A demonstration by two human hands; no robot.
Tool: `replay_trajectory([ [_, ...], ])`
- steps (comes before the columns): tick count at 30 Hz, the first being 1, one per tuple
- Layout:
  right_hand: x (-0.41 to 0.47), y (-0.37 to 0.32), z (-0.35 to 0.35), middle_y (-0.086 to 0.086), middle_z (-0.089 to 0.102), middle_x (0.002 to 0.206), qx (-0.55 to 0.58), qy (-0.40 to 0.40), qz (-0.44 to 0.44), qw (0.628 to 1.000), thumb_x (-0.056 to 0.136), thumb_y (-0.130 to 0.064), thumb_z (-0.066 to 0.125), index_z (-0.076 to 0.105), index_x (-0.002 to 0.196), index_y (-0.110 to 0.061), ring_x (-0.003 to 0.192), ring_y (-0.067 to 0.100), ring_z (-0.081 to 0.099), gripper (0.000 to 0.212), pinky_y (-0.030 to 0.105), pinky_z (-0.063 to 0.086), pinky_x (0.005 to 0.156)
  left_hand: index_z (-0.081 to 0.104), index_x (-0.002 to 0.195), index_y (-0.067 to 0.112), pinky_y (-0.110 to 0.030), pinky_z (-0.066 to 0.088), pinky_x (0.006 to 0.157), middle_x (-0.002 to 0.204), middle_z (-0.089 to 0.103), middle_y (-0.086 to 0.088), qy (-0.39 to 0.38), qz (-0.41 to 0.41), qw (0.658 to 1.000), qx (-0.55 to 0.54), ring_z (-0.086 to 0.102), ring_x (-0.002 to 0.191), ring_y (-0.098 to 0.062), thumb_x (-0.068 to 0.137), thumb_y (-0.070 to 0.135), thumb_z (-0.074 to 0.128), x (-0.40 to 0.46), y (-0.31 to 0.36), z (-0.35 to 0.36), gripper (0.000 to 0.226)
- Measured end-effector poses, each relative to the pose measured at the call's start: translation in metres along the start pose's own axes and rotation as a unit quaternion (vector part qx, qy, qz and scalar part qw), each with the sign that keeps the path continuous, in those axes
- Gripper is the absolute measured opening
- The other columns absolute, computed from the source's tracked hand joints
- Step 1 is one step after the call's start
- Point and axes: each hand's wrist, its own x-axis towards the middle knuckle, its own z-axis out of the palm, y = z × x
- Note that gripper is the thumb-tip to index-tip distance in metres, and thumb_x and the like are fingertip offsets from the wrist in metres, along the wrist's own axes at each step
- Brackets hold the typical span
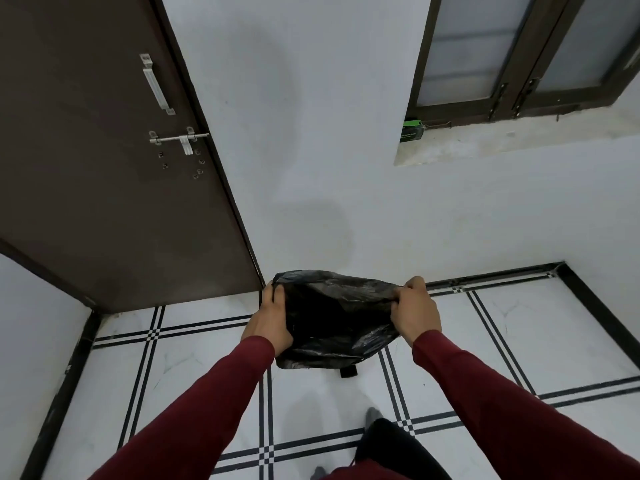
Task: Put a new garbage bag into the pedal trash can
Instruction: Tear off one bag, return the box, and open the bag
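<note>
Plastic this thin tears easily: my left hand (268, 318) and right hand (414, 311) each grip an edge of the black garbage bag (334, 317), stretched over the pedal trash can (only its pedal (348, 371) shows); a hard pull could split it.

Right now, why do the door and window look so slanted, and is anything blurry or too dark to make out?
In the head view the wide-angle lens bends the door and window outward. Light is soft and even, with faint shadows on the wall. The black garbage bag, held by the left hand and right hand, shows little detail inside; focus is slightly soft throughout.
</note>
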Motion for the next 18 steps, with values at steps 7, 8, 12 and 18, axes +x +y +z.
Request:
replay_trajectory([
  [7, 0.016, -0.008, 0.006, 0.015, 0.072, 0.095, 0.081, -0.027, 0.025, 0.996, 0.087, -0.010, 0.057, 0.073, 0.102, -0.016, 0.093, 0.036, 0.066, 0.022, 0.035, 0.052, 0.075, 0.016, 0.160, 0.015, -0.040, 0.058, 0.087, 0.169, 0.005, -0.008, -0.006, 0.025, 1.000, -0.011, 0.068, 0.105, -0.036, 0.074, 0.010, 0.077, 0.015, -0.005, 0.004, 0.106],
  [8, 0.018, -0.009, 0.007, 0.015, 0.072, 0.094, 0.103, -0.029, 0.042, 0.993, 0.088, -0.010, 0.056, 0.071, 0.103, -0.017, 0.091, 0.036, 0.066, 0.023, 0.034, 0.052, 0.074, 0.015, 0.161, 0.015, -0.040, 0.058, 0.089, 0.169, 0.004, -0.007, -0.007, 0.027, 1.000, -0.015, 0.067, 0.108, -0.036, 0.074, 0.011, 0.077, 0.017, -0.006, 0.004, 0.107],
  [12, 0.027, -0.018, 0.007, 0.013, 0.064, 0.081, 0.181, -0.038, 0.057, 0.981, 0.084, 0.003, 0.046, 0.057, 0.093, -0.018, 0.069, 0.031, 0.060, 0.025, 0.030, 0.046, 0.057, 0.018, 0.161, 0.020, -0.039, 0.055, 0.099, 0.170, 0.003, -0.009, -0.014, 0.028, 0.999, -0.039, 0.062, 0.124, -0.037, 0.074, 0.008, 0.076, 0.030, -0.008, 0.000, 0.105],
  [18, 0.039, -0.024, 0.014, 0.006, 0.071, 0.092, 0.160, -0.051, 0.016, 0.986, 0.078, 0.008, 0.044, 0.074, 0.081, -0.020, 0.089, 0.026, 0.064, 0.041, 0.030, 0.049, 0.078, 0.022, 0.161, 0.023, -0.038, 0.055, 0.100, 0.168, 0.006, -0.005, -0.035, 0.033, 0.996, -0.070, 0.061, 0.126, -0.034, 0.072, 0.005, 0.075, 0.052, -0.006, 0.005, 0.105],
])
